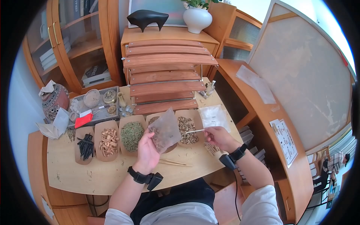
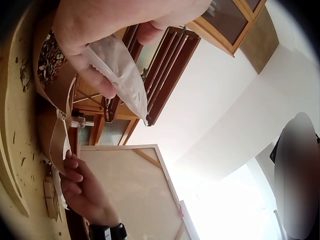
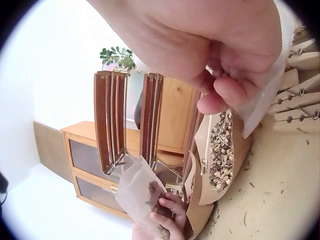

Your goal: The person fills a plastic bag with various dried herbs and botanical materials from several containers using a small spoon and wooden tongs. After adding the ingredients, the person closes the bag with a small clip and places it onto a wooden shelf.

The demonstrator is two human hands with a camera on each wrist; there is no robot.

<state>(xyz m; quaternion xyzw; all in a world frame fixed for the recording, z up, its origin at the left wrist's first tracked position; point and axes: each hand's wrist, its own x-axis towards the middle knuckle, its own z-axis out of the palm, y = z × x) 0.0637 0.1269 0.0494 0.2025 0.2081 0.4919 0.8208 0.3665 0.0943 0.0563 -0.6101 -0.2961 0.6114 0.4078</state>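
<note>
My left hand (image 1: 147, 154) holds up a translucent bag (image 1: 165, 129), fingers behind and thumb at its edge. Brown dried bits show through its lower part in the right wrist view. My right hand (image 1: 219, 138) pinches a thin pale stick (image 1: 195, 131) between thumb and fingers. The stick's far end lies over a paper tray (image 1: 187, 113) of chopped dried herb pieces (image 3: 220, 155). Another paper tray is partly hidden behind the bag. In the right wrist view my curled fingers (image 3: 232, 92) hide the stick.
To the left stand paper trays of black strips (image 1: 85, 147), pale wood chips (image 1: 108, 141) and green dried herb (image 1: 132, 135). Light wooden tweezers (image 1: 174, 162) lie in front. White bags (image 1: 214, 117) and wooden clothes pegs (image 3: 297, 102) lie right. A slatted wooden rack (image 1: 165, 90) rises behind.
</note>
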